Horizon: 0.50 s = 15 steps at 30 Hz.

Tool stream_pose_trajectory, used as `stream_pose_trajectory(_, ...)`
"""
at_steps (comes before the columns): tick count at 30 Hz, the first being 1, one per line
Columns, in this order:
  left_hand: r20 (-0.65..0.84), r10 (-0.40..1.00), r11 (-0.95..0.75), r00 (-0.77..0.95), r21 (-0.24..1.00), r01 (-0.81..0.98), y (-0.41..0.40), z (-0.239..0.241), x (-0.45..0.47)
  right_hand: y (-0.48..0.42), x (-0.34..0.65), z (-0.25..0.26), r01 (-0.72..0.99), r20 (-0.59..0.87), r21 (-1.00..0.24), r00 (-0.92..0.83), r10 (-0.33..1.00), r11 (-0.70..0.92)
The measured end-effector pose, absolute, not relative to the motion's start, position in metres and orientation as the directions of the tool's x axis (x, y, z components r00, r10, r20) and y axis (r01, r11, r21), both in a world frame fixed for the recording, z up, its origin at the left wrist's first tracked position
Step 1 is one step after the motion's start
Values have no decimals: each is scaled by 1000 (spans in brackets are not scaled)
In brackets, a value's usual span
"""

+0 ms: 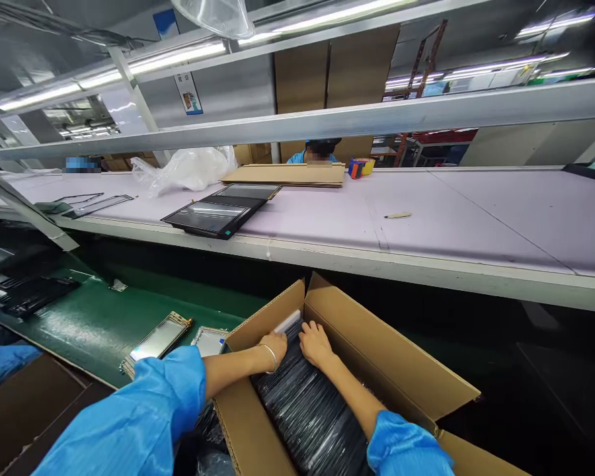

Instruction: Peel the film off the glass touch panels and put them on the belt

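An open cardboard box [258,423] is in front of me, packed with a tight row of thin black pieces in clear plastic film [312,410]. At the far end of the row is a white strip [288,322]. My left hand [272,349], with a bangle at the wrist, reaches inside the left wall. Its fingers are curled down beside the strip and the row's far end; their tips are hidden. My right hand [316,344] rests on the far end of the row, fingers bent and apart, near the right wall. Blue sleeves cover both forearms.
Framed panels [161,336] lie on the green bench [94,311] to the left. On the raised shelf [327,225] are black screen panels [218,211], cardboard sheets [282,174], a plastic bag [188,168] and a small cutter-like tool [398,215]. Co-workers sit behind and to the left.
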<state>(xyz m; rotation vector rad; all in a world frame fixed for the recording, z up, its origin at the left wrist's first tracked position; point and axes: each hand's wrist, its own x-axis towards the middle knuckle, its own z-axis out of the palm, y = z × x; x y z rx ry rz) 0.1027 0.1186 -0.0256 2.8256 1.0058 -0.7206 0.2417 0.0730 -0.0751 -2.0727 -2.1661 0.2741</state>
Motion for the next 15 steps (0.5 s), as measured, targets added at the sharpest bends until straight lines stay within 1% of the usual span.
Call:
stream_pose_trajectory(4, -447, 677, -698, 585, -137, 703, 108, -34, 108, 68, 252, -78, 961, -65, -265, -99, 993, 78)
stream_pose_trajectory(7, -428, 722, -646, 543, -136, 751, 108, -34, 110, 61, 261, -81, 943, -73, -311, -147, 986, 117)
stream_pose_trajectory(11, -438, 730, -622, 524, -108, 776, 114, -34, 125, 60, 266, -86, 928, -77, -353, -159, 984, 122)
stream_pose_trajectory(15, -435, 711, -629, 552, -42, 776, 117, -38, 141, 62, 267, -92, 904, -74, -416, -142, 987, 99)
